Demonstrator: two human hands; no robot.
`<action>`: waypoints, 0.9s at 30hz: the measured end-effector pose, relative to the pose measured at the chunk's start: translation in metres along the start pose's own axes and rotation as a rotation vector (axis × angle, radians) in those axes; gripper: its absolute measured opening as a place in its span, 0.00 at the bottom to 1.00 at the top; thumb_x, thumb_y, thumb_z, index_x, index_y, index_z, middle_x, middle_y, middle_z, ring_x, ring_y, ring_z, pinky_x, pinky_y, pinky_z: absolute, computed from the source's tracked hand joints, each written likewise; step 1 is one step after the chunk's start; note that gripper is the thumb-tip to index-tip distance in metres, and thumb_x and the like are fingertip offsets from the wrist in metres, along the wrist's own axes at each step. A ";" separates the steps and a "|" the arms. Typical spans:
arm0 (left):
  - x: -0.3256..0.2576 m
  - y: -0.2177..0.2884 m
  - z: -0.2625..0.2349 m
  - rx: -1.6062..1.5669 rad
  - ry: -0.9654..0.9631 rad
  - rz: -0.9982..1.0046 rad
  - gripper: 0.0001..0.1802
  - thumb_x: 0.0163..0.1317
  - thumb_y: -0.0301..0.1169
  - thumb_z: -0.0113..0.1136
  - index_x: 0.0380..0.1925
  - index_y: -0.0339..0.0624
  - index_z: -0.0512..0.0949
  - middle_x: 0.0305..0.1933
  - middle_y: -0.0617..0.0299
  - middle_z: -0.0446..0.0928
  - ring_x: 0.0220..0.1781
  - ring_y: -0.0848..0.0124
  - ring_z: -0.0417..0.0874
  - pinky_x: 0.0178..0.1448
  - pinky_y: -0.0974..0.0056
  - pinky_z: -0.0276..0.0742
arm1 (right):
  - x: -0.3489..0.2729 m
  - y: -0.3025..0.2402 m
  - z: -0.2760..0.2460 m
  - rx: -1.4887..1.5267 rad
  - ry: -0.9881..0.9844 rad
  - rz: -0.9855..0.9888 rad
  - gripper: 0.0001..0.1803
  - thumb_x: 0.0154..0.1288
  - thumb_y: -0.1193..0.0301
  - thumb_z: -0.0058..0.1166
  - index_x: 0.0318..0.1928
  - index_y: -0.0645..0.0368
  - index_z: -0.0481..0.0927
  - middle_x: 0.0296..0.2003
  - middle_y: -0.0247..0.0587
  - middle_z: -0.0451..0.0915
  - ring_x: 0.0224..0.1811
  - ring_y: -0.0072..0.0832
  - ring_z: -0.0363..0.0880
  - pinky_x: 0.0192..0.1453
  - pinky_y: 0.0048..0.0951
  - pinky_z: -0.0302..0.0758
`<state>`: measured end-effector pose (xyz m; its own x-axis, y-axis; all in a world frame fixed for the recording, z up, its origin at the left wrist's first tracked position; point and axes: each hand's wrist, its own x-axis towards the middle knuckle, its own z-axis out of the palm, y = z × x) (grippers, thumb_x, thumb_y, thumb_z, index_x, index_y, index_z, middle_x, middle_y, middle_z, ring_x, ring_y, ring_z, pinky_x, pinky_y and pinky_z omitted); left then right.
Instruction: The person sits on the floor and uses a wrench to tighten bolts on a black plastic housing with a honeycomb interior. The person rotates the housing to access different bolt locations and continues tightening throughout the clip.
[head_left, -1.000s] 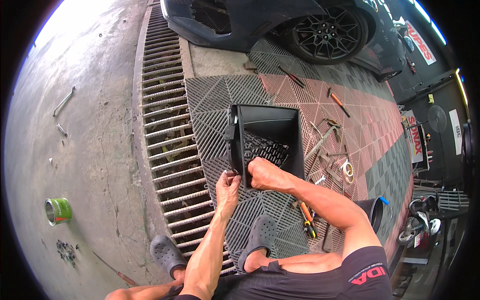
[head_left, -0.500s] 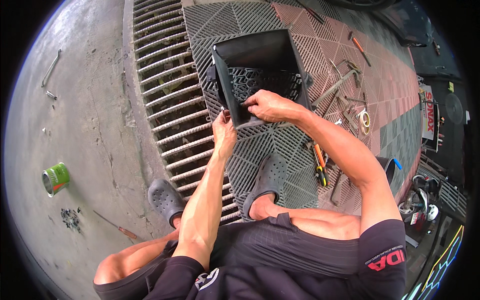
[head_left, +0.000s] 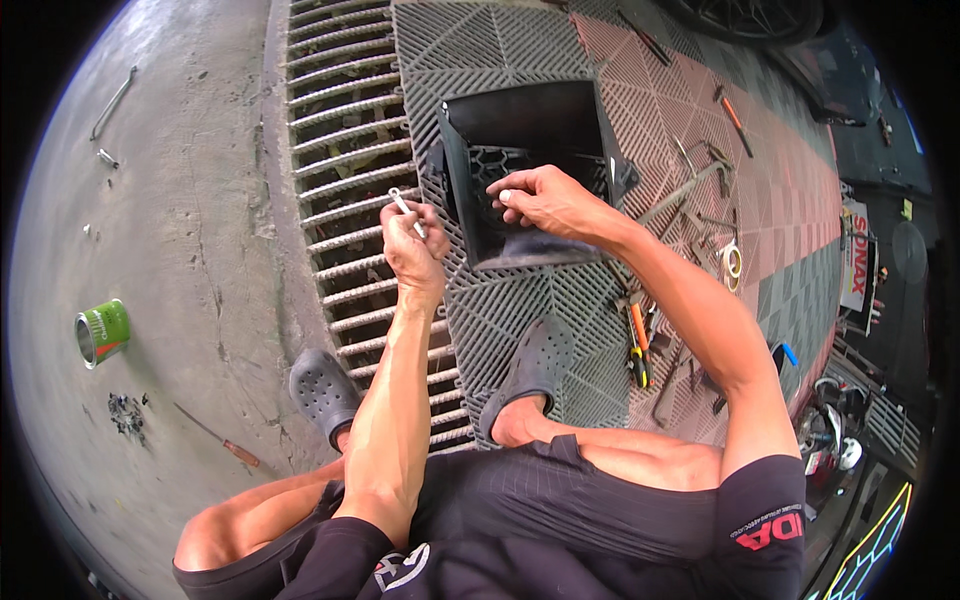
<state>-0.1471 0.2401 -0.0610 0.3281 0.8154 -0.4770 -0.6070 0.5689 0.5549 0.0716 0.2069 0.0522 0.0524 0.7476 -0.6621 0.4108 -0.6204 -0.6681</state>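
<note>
My left hand (head_left: 413,258) is closed round a small silver wrench (head_left: 401,206), raised over the metal grating. One end of the wrench sticks up past the fingers; the rest is partly hidden. A black plastic box-shaped part (head_left: 530,110), with a honeycomb mesh (head_left: 490,160) inside, lies on the floor tiles with its open side up. My right hand (head_left: 560,205) hovers over that opening, thumb and fingertips drawn together. Whatever they may pinch is too small to make out. The left hand is apart from the black part, just to its left.
The steel drain grating (head_left: 350,190) runs left of the tiles. A green can (head_left: 105,330), a screwdriver (head_left: 218,437) and a long wrench (head_left: 113,103) lie on the concrete. To the right are an orange-handled tool (head_left: 638,330), a tape roll (head_left: 732,262) and a hammer (head_left: 735,122).
My left hand has drawn away from the black part's left wall, leftward, bringing the wrench into view. The right hand has lifted from inside the part. The whole view has shifted slightly.
</note>
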 end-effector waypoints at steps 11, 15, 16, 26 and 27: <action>-0.023 0.031 0.093 -0.152 -0.323 0.004 0.11 0.87 0.34 0.49 0.52 0.41 0.79 0.34 0.66 0.78 0.30 0.75 0.76 0.34 0.68 0.70 | -0.014 -0.078 0.016 0.340 0.098 -0.282 0.27 0.85 0.58 0.64 0.70 0.67 0.83 0.30 0.31 0.85 0.27 0.16 0.80 0.32 0.22 0.80; -0.017 0.021 0.081 -0.019 -0.358 0.060 0.15 0.87 0.36 0.53 0.59 0.38 0.82 0.39 0.67 0.80 0.39 0.77 0.77 0.42 0.67 0.73 | -0.011 -0.076 0.014 0.387 0.096 -0.268 0.25 0.86 0.61 0.62 0.71 0.66 0.82 0.32 0.32 0.85 0.29 0.17 0.82 0.34 0.23 0.82; -0.018 0.018 0.082 -0.012 -0.280 0.073 0.14 0.86 0.33 0.53 0.54 0.37 0.84 0.38 0.68 0.80 0.38 0.78 0.76 0.43 0.69 0.72 | -0.010 -0.075 0.015 0.391 0.108 -0.287 0.24 0.86 0.62 0.61 0.71 0.66 0.83 0.33 0.33 0.86 0.29 0.17 0.82 0.35 0.23 0.82; -0.005 0.035 0.068 0.475 -0.051 0.312 0.19 0.81 0.27 0.58 0.65 0.35 0.86 0.50 0.62 0.89 0.44 0.80 0.84 0.48 0.71 0.81 | 0.009 -0.064 0.004 0.322 0.285 -0.370 0.18 0.90 0.62 0.53 0.61 0.63 0.86 0.37 0.29 0.87 0.38 0.17 0.81 0.44 0.24 0.79; -0.003 0.041 0.062 0.469 0.097 0.265 0.18 0.80 0.29 0.58 0.63 0.35 0.87 0.49 0.61 0.90 0.42 0.79 0.85 0.45 0.70 0.82 | 0.006 -0.060 -0.010 0.370 0.160 -0.243 0.20 0.89 0.61 0.54 0.63 0.64 0.85 0.34 0.29 0.86 0.37 0.17 0.80 0.45 0.23 0.78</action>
<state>-0.1285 0.2680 0.0054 0.1262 0.9361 -0.3283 -0.2645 0.3507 0.8984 0.0564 0.2509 0.0922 0.1462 0.8906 -0.4306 0.0776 -0.4442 -0.8925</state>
